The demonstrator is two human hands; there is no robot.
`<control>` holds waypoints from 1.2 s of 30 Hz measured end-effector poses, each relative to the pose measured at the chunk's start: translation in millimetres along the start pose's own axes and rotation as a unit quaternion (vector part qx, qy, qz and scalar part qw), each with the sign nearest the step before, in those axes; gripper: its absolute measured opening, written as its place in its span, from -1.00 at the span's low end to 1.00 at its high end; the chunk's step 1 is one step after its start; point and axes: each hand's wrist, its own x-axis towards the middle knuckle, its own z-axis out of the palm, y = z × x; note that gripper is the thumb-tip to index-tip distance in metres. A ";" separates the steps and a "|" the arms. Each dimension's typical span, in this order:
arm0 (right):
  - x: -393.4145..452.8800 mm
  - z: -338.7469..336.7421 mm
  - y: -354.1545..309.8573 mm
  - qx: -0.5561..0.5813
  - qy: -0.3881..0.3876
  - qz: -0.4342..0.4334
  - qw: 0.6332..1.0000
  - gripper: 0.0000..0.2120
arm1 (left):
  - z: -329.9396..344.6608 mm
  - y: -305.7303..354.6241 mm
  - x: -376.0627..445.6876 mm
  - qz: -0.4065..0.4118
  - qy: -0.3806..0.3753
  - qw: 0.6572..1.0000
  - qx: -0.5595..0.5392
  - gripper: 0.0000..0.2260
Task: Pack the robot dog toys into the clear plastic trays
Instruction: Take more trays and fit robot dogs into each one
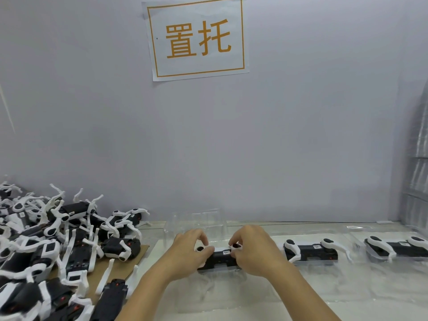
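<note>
Two hands meet over one toy (220, 257) near the middle of the desk (347, 295), close to you. Your left hand (188, 250) has its fingers curled over the toy's left end, pinching the white leg joint there between thumb and fingertips. Your right hand (251, 250) does the same at the right end, its fingers curled and pinching the other leg joint. The toy's black body lies lengthwise between your hands, label up; whether it already sits down in a tray you cannot tell, since the clear plastic under it barely shows.

To the right along the desk, a second toy (311, 251) lies in a clear tray, legs folded beside the body, and a third toy (397, 247) lies in another tray at the right edge.

On the left side a pile of toys (48, 246) sprawls over a sheet of cardboard (144, 251), white legs sticking out in every direction.

Just behind your hands an empty tray (196, 224) stands near the desk's far edge. At the far right corner a stack of trays (416, 158) rises against the wall, where a sign (198, 38) hangs.
</note>
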 end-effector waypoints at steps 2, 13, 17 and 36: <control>0.1 -0.8 1.3 0.003 -0.002 0.001 1.000 -0.78 | -2.2 0.0 1.3 -0.014 0.008 1.000 -0.012 -0.86; 1.5 -6.1 2.8 0.038 -0.032 -0.012 0.999 -0.78 | -35.2 -7.5 -2.9 -0.262 -0.069 0.959 -0.088 -0.77; 3.5 -5.9 1.7 0.063 -0.021 -0.008 0.998 -0.79 | -34.9 -8.9 -3.3 -0.245 -0.074 0.964 -0.073 -0.88; 17.6 -4.3 10.2 0.465 0.136 0.119 0.867 -0.74 | -96.8 11.1 -13.1 -0.236 0.104 0.904 -0.340 -0.84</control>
